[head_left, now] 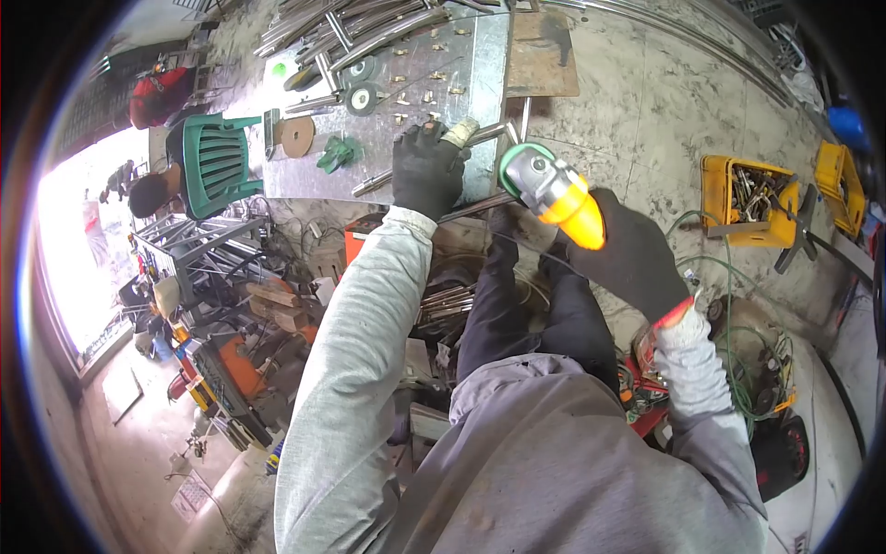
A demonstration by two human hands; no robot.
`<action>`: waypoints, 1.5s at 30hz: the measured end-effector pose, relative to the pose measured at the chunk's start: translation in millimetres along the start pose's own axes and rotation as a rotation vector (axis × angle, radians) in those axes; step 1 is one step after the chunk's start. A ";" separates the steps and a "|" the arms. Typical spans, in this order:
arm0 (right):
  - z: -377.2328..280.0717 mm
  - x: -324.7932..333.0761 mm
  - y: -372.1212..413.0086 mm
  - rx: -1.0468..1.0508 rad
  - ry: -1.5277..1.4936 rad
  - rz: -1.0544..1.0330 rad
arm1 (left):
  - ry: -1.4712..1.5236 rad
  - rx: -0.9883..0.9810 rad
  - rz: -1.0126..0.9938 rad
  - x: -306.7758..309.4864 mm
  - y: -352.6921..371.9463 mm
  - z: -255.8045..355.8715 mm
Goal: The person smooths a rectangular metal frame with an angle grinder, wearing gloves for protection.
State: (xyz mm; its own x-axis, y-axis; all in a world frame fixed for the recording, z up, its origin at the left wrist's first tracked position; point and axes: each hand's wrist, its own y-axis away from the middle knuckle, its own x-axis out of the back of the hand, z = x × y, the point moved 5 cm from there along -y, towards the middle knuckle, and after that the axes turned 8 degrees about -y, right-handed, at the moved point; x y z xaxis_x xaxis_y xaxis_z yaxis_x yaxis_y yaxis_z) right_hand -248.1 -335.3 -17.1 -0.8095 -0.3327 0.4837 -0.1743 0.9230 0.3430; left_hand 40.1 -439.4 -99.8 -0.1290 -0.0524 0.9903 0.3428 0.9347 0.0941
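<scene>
My right hand (637,254), in a black glove, is wrapped round the body of a yellow angle grinder (574,210). The grinder's silver head carries a disc with a green rim (509,168), close to the end of a shiny metal tube (487,134). On the near edge of the metal table (305,175), my left hand (427,171), also gloved in black with pale tape on one finger, is closed over that tube. Part of the tube is hidden beneath the glove. Whether the disc touches the metal cannot be made out.
Metal tubes (351,32) are piled at the table's far side, near a small wheel (362,99), a brown disc (297,136) and a green cloth (339,153). A person sits in a green chair (220,162) at left. Yellow crates (748,226) and a green hose (729,314) lie right.
</scene>
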 end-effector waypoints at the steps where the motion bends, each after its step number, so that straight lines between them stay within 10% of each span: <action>1: -2.1 0.9 3.6 0.024 -0.011 0.020 | 0.042 -0.010 0.006 1.4 0.2 -0.1; 45: -6.8 1.5 -32.4 -0.128 -0.051 -0.050 | 0.092 -0.066 0.028 4.3 0.1 1.6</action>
State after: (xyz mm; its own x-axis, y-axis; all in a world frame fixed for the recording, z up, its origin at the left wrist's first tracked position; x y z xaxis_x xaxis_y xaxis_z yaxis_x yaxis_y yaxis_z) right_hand -239.8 -367.0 -22.0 -0.8295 -0.3647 0.4229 -0.1453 0.8721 0.4672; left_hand 38.1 -438.9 -95.7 -0.0332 -0.0612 0.9976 0.4061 0.9112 0.0694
